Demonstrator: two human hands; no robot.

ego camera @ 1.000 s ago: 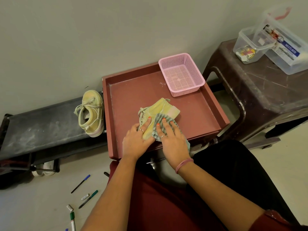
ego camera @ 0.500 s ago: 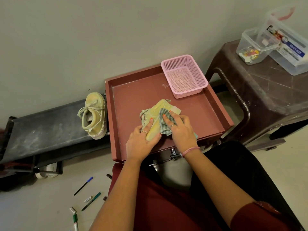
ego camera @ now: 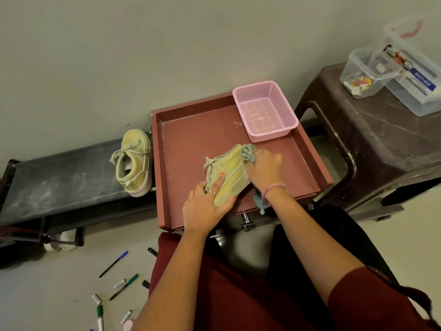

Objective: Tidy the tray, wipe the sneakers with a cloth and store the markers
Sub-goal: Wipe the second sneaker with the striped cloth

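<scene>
Diagonally across the tray (ego camera: pixel 167 168) lies the sneaker (ego camera: pixel 230 174), heel pinned under the left hand's (ego camera: pixel 205 207) curled fingers, toe beneath the right hand (ego camera: pixel 263 169) clutching the cloth (ego camera: pixel 248 152).

The tray (ego camera: pixel 307 149) is reddish brown; the basket (ego camera: pixel 281 108) in it is pink mesh. Both sneakers (ego camera: pixel 230 170) (ego camera: pixel 134 163) are pale yellow-green. The cloth (ego camera: pixel 249 155) is grey-green with faint stripes. Markers (ego camera: pixel 114 263) on the floor have blue and green caps. The stool (ego camera: pixel 381 139) is dark brown.
</scene>
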